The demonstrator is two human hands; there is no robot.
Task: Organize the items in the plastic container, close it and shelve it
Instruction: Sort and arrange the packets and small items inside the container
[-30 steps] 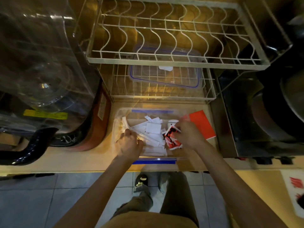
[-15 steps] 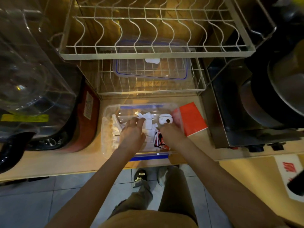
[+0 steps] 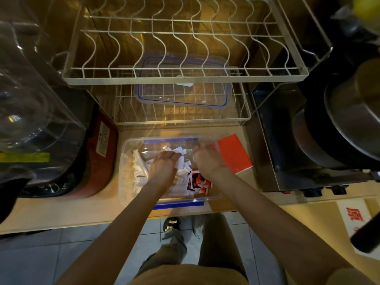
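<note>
- Both hands have shifted toward the far half of the plastic container point(image 3: 127, 161) since the earlier views; the round white item visible a moment ago beside the right hand is now hidden under it.
- Left hand point(image 3: 164, 166): curled, fingers pinching a bunch of white sachets point(image 3: 178, 156) near the container's middle, presumably to gather loose ones into one group.
- Right hand point(image 3: 207, 159): knuckles up, fingers bent downward at the far right corner; whether it grips anything cannot be told, since the palm faces away.
- Red-and-black packets point(image 3: 197, 182): lying in the near right part of the container, apart from the white ones, which suggests sorting by kind.
- White sticks point(image 3: 137, 169): lined along the left wall, roughly parallel, a tidy arrangement already in place.
- Container: open on the counter point(image 3: 61, 210), just in front of the wire rack point(image 3: 181, 118), so both hands can reach in freely.
- Lid point(image 3: 183, 93): resting on the rack's lower tier, out of the way until closing.
- Red booklet point(image 3: 234, 153): on the counter, touching or just beside the container's right wall.
- Stage, as judged: organising; closing and shelving not yet begun.
</note>
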